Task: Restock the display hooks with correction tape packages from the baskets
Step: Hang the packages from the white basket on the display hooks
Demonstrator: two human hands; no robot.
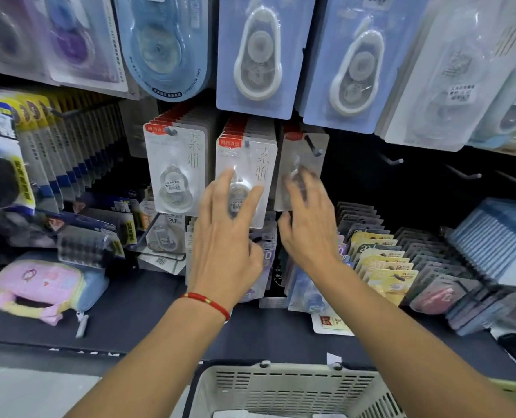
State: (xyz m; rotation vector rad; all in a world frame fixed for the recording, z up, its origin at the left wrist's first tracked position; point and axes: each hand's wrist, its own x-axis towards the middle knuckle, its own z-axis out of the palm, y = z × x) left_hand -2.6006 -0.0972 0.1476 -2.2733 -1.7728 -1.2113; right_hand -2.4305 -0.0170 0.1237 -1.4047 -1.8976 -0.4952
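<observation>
Partway through: two hooks stacked thick with correction tape packages, third hook carrying few. Left hand spread, fingertips against middle stack; right hand blurred on third hook's package, grip impossible to tell. More bare hooks rightward; basket below

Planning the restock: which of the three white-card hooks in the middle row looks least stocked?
The rightmost hook, by the right hand: one thin package, while the other two carry thick stacks.
</observation>
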